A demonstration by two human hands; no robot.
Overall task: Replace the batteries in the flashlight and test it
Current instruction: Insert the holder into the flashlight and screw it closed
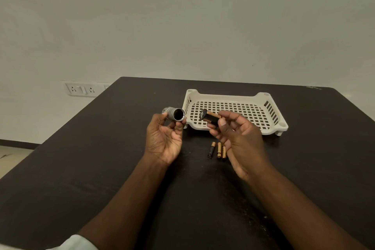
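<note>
My left hand point(165, 140) holds a silver flashlight body point(174, 114) by its fingertips, its open dark end facing right towards me. My right hand point(237, 138) grips a black battery holder point(210, 117) loaded with gold-and-black batteries, held a short way to the right of the flashlight's open end and apart from it. Three loose AAA batteries point(218, 150) lie side by side on the dark table point(101, 158), just below my right hand's fingers.
A cream plastic perforated tray point(269, 111) stands on the table behind my hands, with nothing seen in it. A wall socket panel point(82, 88) is on the wall at the far left. The table's left edge runs diagonally near it.
</note>
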